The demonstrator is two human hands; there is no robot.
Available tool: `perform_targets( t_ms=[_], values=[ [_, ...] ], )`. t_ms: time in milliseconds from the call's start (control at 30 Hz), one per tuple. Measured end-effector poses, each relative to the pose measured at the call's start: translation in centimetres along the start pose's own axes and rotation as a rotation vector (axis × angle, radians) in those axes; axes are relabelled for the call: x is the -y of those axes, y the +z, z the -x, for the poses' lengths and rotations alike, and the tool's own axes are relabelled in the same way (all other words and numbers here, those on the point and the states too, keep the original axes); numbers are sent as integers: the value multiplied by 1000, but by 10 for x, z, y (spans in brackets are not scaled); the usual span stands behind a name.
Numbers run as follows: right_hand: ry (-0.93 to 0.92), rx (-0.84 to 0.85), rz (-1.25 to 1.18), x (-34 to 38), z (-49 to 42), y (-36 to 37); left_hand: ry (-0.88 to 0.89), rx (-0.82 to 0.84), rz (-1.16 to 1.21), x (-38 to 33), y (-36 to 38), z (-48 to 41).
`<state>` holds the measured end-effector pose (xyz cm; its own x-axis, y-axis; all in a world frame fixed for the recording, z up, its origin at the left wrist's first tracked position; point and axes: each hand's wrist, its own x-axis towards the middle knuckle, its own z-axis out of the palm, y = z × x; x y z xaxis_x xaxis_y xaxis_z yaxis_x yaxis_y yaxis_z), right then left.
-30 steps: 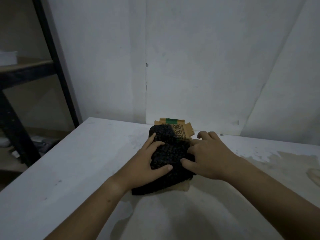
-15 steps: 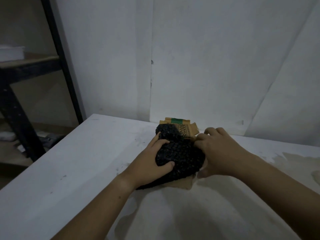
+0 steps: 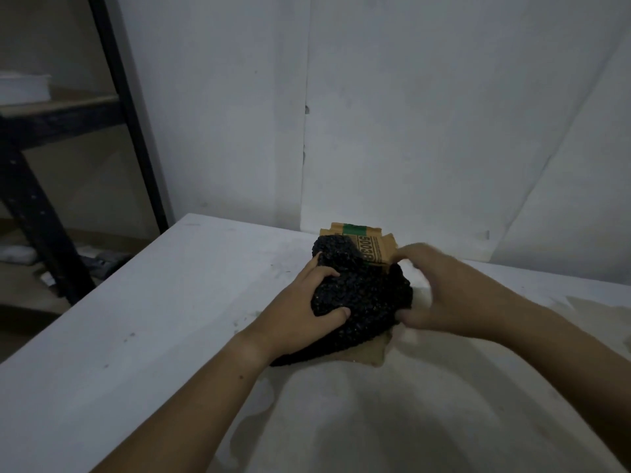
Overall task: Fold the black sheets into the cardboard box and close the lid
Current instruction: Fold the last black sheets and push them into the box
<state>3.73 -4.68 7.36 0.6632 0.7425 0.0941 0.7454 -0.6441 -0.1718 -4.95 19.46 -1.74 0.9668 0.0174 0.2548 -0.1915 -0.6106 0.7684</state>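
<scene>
Stained white table (image 3: 136, 319) with cardboard box (image 3: 370, 247) on it

2 bare forearms reach forward and converge. The left hand (image 3: 300, 302) grips the black sheets (image 3: 362, 295), fingers curled over the top, thumb pressed into the near side. The right hand (image 3: 440, 291), blurred, cups their right side with curled fingers and thumb.

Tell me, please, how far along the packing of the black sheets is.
Done: the black sheets are bunched over the cardboard box. In hand: left hand and right hand both grip the bundle. Left: it bulges above the box, and the printed lid flap stands open behind.
</scene>
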Motion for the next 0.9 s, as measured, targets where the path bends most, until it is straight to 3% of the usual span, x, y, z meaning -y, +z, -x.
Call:
perform_targets(
  t_ms=[100, 167, 367, 433, 633, 900],
  values=[
    [119, -70, -230, -10, 16, 4, -3, -11, 34, -2, -1, 0],
    [98, -113, -328, -7, 19, 16, -2, -26, 50, -4, -3, -3],
    [63, -349, -377, 9, 12, 29, -76, -86, -31, -9, -6, -17],
    [64, -277, -296, 14, 9, 25, -83, -87, -40, -9, -6, -17],
    [-33, -44, 239, 21, 11, 17, -86, -126, -32, -10, -1, -16],
    [-34, 91, 233, 26, 4, 26, -83, -130, -25, -12, 0, -14]
  ],
)
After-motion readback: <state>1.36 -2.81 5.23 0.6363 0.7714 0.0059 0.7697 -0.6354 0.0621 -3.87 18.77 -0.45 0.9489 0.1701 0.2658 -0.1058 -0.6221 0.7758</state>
